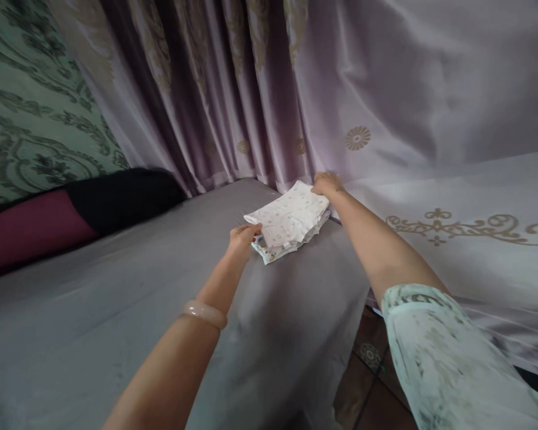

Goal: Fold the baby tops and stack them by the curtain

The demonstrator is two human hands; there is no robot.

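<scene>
A small stack of folded cloth lies near the far right corner of the grey-covered bed (170, 292). Its top piece is a folded white cloth with a small pink print (291, 215); whether it is a garment I cannot tell. Beneath it shows the edge of another white cloth with a coloured print (275, 254). My left hand (243, 236) pinches the near left edge of the top cloth between thumb and fingers. At the far right corner of the same cloth, my right hand (327, 184) has its fingers closed on the edge, partly hidden behind the wrist.
Satin mauve curtains (269, 95) hang right behind the bed and along its right side. A black and maroon cushion or bundle (125, 200) lies against the green patterned wall (36, 101). Dark floor tiles (370, 370) show below the bed's right edge.
</scene>
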